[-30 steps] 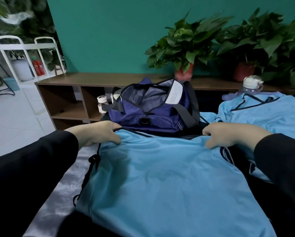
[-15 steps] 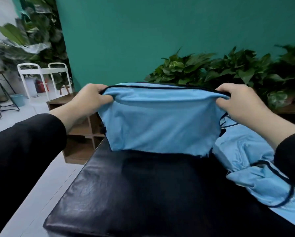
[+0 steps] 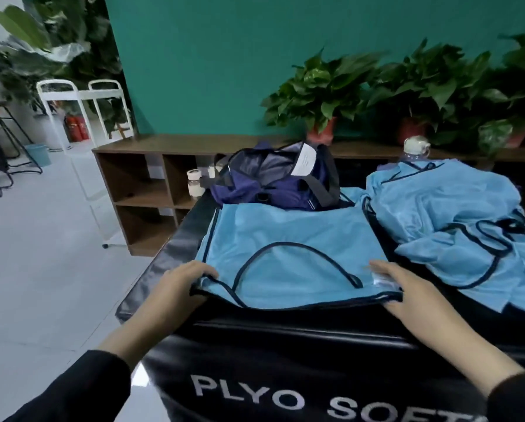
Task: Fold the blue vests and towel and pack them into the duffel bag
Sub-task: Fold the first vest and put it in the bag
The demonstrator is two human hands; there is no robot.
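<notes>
Printed in pale capitals on the near face of the black box (image 3: 285,360): "PLYO SOFT", the last letters cut off by the frame's lower edge. Sewn near the vest's right near corner, a small white tag (image 3: 381,277) — print too blurred to read. Clipped inside the bag's open mouth, a white paper label (image 3: 304,159), writing likewise illegible.

Spread flat on the box top, near edge: one blue vest (image 3: 288,248), dark-piped, neckline arc facing the near side. Left hand (image 3: 180,286) at the vest's left near corner, fingers curled over the hem, gripping it. Right hand (image 3: 407,289) at the right near corner, fingers lying fairly straight over the tag with the thumb at the hem below — cannot tell whether pinching or only pressing.

At the far edge of the box top, touching the vest's far hem: navy bag (image 3: 273,184), unzipped, grey lining showing. Along the right edge, a rumpled pile of more vests (image 3: 456,217), just beside the flat one. Behind the pile, a capped bottle (image 3: 416,147), mostly hidden. Beyond: brown shelf (image 3: 151,184) with a small white jar (image 3: 194,182), potted plants (image 3: 325,95) on top, green wall behind; white rack (image 3: 81,117) at left.
</notes>
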